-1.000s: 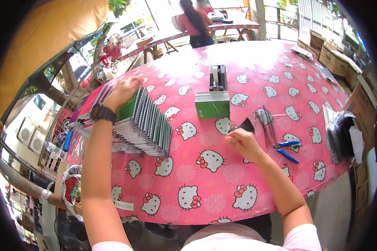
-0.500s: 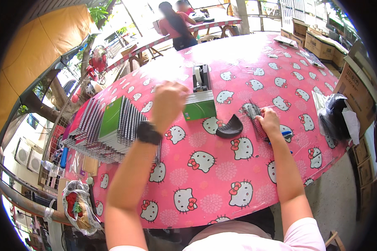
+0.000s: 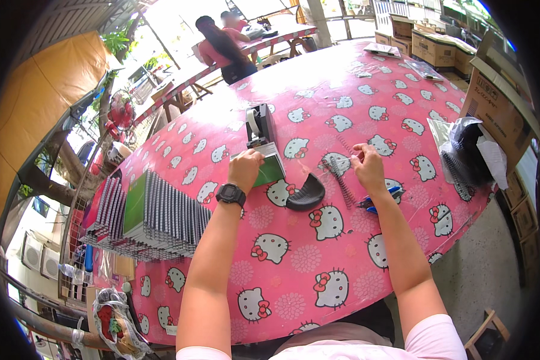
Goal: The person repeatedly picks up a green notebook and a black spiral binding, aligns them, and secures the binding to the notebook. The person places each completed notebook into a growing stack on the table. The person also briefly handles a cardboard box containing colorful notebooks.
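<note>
My left hand (image 3: 246, 170), with a black watch on its wrist, has its fingers curled at the left edge of a small stack of green-covered booklets (image 3: 271, 170). To the right, my right hand (image 3: 369, 169) pinches a thin spiral binding coil (image 3: 345, 144) that is faint against the cloth. More loose dark coils (image 3: 342, 185) lie just left of that hand. Under the right wrist is a blue-handled tool (image 3: 372, 205), partly hidden. A black curved holder (image 3: 306, 193) sits between the hands. Behind the booklets stands a black tape dispenser (image 3: 261, 125).
Stacked spiral notebooks (image 3: 168, 216) stand at the left of the pink patterned table (image 3: 294, 288). A bundle of black coils in plastic (image 3: 465, 153) lies at the right edge, near cardboard boxes (image 3: 495, 120). Two people (image 3: 222, 48) are at a far table.
My left hand has come down onto the booklets from above. My right hand has lifted slightly off the loose coils, with a coil in its fingers. The view has shifted to the right.
</note>
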Motion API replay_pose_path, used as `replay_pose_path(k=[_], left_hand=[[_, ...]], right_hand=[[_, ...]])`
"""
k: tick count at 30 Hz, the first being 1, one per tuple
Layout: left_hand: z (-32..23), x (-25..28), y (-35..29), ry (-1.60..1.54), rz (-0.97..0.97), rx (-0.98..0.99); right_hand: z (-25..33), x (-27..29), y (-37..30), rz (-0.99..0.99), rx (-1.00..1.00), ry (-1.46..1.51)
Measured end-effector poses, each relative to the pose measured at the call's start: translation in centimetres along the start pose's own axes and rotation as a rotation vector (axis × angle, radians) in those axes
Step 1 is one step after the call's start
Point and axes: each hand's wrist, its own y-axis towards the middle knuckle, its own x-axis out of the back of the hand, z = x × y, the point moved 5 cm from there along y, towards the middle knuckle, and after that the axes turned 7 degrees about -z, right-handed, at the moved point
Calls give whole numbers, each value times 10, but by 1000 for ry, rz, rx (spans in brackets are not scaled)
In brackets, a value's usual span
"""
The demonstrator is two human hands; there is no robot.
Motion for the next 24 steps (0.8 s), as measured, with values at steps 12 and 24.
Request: replay_pose_path(k=[12, 24], left_hand=[[-62, 112, -57, -486, 37, 220], [-86, 88, -126, -447, -237, 272]], right_hand=[[100, -19, -58, 671, 23, 481], [121, -40, -93, 820, 238, 353]])
